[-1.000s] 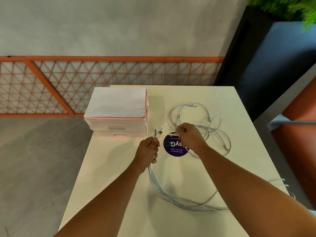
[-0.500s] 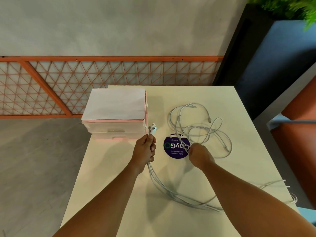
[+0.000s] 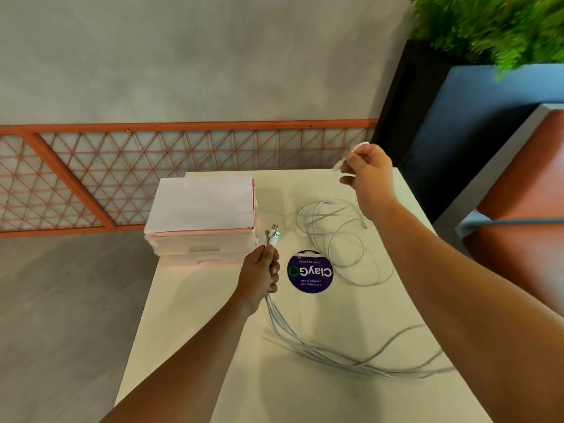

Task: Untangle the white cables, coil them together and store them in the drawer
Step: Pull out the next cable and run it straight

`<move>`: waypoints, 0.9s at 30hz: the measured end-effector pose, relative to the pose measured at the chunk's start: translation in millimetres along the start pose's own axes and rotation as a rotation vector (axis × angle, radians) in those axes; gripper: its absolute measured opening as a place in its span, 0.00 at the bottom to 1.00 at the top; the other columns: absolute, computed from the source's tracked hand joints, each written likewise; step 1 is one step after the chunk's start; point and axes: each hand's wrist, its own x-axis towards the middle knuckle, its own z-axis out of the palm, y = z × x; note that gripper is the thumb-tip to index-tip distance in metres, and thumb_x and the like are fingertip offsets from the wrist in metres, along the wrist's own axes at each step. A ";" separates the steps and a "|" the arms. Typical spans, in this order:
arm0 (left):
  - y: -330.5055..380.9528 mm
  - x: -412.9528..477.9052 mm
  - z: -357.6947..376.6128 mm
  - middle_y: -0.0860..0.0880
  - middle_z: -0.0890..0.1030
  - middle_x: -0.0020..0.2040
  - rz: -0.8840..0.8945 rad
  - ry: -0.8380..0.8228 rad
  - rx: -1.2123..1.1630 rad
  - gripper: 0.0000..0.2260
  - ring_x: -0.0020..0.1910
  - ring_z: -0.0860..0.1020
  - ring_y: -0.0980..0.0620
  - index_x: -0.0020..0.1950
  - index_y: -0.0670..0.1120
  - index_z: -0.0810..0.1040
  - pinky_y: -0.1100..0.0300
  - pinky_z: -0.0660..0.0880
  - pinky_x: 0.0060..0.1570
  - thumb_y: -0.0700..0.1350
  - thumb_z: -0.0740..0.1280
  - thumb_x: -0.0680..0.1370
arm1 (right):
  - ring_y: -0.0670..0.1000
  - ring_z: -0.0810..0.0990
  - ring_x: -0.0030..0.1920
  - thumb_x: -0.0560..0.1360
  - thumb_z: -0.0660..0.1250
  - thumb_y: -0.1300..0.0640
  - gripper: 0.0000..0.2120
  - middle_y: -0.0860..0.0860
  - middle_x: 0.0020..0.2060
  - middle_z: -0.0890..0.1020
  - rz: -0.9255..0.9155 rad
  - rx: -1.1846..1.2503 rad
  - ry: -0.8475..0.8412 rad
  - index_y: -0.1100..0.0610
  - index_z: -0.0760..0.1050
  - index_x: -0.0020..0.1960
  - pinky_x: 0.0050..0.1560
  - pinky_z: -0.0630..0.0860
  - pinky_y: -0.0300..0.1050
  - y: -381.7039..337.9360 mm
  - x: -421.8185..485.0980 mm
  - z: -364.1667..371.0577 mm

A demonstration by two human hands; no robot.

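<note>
Both forearms are showing bare to the frame edge, no sleeves in view. Left hand [image 3: 262, 274] and right hand [image 3: 368, 172] are wearing no gloves, rings, or watch.

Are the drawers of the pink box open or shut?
Shut. Both fronts of the drawer box sit flush with its frame, none is pulled out, and the white cables lie outside on the table.

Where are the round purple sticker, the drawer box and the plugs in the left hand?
purple sticker [image 3: 310, 272]: head view, its middle.
drawer box [image 3: 200, 206]: head view, white top.
plugs [image 3: 273, 235]: head view, ends above left hand [image 3: 261, 273].
</note>
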 end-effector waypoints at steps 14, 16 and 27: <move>9.7 1.0 20.3 0.40 0.84 0.46 0.096 -0.005 -0.010 0.15 0.39 0.83 0.47 0.53 0.37 0.76 0.56 0.79 0.34 0.47 0.56 0.86 | 0.50 0.79 0.36 0.72 0.73 0.66 0.03 0.55 0.37 0.83 0.399 -0.174 -0.421 0.62 0.80 0.44 0.33 0.75 0.39 72.1 -88.5 16.7; 9.6 -0.1 21.3 0.40 0.85 0.45 0.088 -0.023 -0.004 0.16 0.37 0.83 0.47 0.53 0.37 0.76 0.57 0.79 0.33 0.47 0.55 0.86 | 0.52 0.78 0.37 0.71 0.73 0.66 0.04 0.56 0.37 0.82 0.403 -0.127 -0.357 0.63 0.80 0.45 0.34 0.74 0.41 79.3 -92.2 18.4; -0.5 -1.4 19.1 0.50 0.70 0.29 0.096 0.041 0.079 0.13 0.26 0.64 0.55 0.51 0.34 0.78 0.62 0.59 0.26 0.43 0.61 0.84 | 0.48 0.75 0.42 0.69 0.77 0.46 0.17 0.47 0.43 0.77 -0.025 -0.819 -0.110 0.54 0.74 0.47 0.39 0.71 0.42 77.4 -95.5 16.1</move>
